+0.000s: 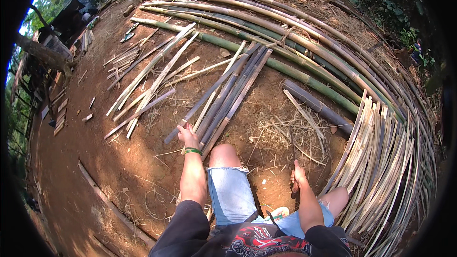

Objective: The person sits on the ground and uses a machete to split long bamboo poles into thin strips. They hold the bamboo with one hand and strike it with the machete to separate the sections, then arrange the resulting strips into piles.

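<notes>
My left hand (188, 136) is closed on the near end of a dark split bamboo strip (205, 99). The strip slants away up and to the right, its far part lying over a bundle of dark bamboo strips (227, 102). My right hand (298, 176), beside my right knee, is wrapped round the handle of a long, thin knife (292, 145). Its dark blade points away from me, close to a heap of pale shavings (281, 131). The blade and the strip are well apart.
Long bamboo poles (281, 43) lie across the far ground. A dense pile of split strips (381, 154) stands at my right, near a thick dark bamboo piece (319, 104). Pale strips (154, 83) lie at the left, and a thin pole (112, 202) at the near left.
</notes>
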`<state>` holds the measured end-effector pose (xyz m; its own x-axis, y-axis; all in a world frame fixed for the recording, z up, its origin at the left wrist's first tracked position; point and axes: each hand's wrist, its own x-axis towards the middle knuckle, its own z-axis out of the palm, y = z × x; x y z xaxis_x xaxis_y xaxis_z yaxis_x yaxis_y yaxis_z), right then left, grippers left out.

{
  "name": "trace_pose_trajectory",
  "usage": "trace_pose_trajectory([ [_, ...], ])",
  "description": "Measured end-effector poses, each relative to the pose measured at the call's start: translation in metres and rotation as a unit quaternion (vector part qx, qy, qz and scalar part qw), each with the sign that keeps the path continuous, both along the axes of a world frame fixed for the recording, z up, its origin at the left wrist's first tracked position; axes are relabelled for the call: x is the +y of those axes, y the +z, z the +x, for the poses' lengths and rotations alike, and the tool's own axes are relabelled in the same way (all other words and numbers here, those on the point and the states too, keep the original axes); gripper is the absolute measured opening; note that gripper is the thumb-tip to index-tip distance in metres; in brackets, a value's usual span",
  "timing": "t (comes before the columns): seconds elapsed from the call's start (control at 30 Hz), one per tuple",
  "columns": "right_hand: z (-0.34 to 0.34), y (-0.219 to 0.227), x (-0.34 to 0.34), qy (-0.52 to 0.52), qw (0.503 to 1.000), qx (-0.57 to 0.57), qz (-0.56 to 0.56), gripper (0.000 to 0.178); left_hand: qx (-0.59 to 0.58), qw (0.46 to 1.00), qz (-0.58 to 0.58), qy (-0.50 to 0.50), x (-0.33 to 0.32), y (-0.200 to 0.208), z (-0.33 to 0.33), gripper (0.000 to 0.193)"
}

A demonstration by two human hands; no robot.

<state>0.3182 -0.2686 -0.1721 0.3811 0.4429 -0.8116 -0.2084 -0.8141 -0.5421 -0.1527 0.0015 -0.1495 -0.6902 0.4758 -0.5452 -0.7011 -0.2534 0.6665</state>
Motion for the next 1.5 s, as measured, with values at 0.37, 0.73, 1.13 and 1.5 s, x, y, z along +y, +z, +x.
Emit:
trace_pose_trajectory([
  [0.37, -0.015, -0.011, 0.002, -0.004, 1.0, 0.018, 0.011, 0.062, 0.098, 0.837, -0.214, -0.494, -0.032, -0.016, -0.005, 0.046],
  [0.73, -0.041, 0.053, 0.008, -0.008, 0.976, 0.104, 0.191, 0.023, 0.179, 0.696, -0.017, -0.695, -0.121, 0.125, 0.18, 0.075],
  [1.13, 0.026, 0.2, -0.039, 0.001, 0.858, -0.285, 0.427, 0.049, 0.076, 0.607, -0.138, -0.779, -0.199, 0.024, 0.274, 0.02],
  [1.5, 0.183, -0.035, -0.282, -0.14, 0.814, -0.537, -0.173, 0.046, 0.658, 0.303, -0.011, -0.689, -0.197, 0.052, 0.303, 0.022],
])
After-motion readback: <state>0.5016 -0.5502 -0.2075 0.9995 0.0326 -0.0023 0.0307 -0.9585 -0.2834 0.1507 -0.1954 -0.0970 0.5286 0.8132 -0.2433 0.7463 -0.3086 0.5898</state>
